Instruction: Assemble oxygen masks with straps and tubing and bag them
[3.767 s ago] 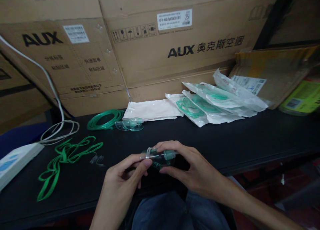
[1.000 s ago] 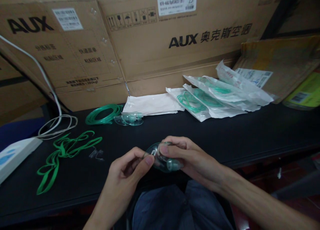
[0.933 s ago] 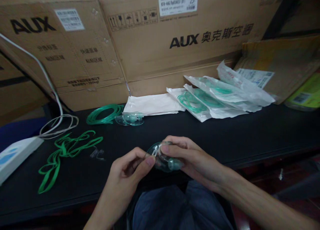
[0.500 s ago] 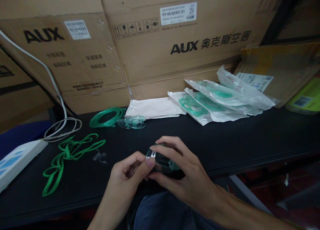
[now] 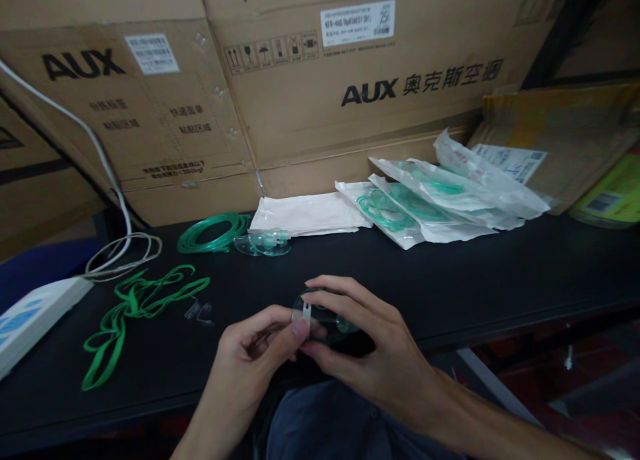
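Observation:
Near the front edge of the desk I hold a clear greenish oxygen mask (image 5: 327,325) between both hands. My left hand (image 5: 265,343) is closed on the mask's left rim, its thumb pressing the lower end of a small silvery nose clip (image 5: 307,309). My right hand (image 5: 373,333) curves round the mask from the right, fingers over the top and thumb underneath. Part of the mask is hidden behind my right fingers. Left of my hands lie green elastic straps (image 5: 133,303) in a tangle and several tiny clear pieces (image 5: 200,311).
Coiled green tubing (image 5: 213,235) and clear mask parts (image 5: 263,243) lie at the back, beside white packets (image 5: 310,213). Several sealed pouches (image 5: 425,203) with green tubing are piled at the right. A white power strip (image 5: 43,320) sits at left; big cardboard boxes (image 5: 300,127) stand behind.
Both hands stay on the mask. The mask and its nose clip have turned slightly, and the clip now stands more upright. The view has shifted a little.

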Demonstrator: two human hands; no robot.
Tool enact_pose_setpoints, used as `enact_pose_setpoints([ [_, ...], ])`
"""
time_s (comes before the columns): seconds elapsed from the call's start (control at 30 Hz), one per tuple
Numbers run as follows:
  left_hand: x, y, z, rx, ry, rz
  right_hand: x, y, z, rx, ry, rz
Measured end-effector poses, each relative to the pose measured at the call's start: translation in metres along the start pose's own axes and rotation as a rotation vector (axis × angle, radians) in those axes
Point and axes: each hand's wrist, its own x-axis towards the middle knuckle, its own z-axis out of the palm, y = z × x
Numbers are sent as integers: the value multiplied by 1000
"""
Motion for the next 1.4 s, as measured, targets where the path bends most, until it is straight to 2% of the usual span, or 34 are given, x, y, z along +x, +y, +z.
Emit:
enact_pose_setpoints([
  [0.2,-1,-1,-1,-12,-10,-20,1,2,0,39,-11,37],
  [0.4,0,7,6,12,-26,27,1,2,-3,71,0,56],
  [0.9,-5,4,7,255,121,415,4,2,-4,151,-24,56],
  [1.17,-6,3,11,349,146,496,6,3,-4,143,-5,78],
  [1.4,-7,-4,14,436,220,624,2,-1,-3,10,11,-18],
])
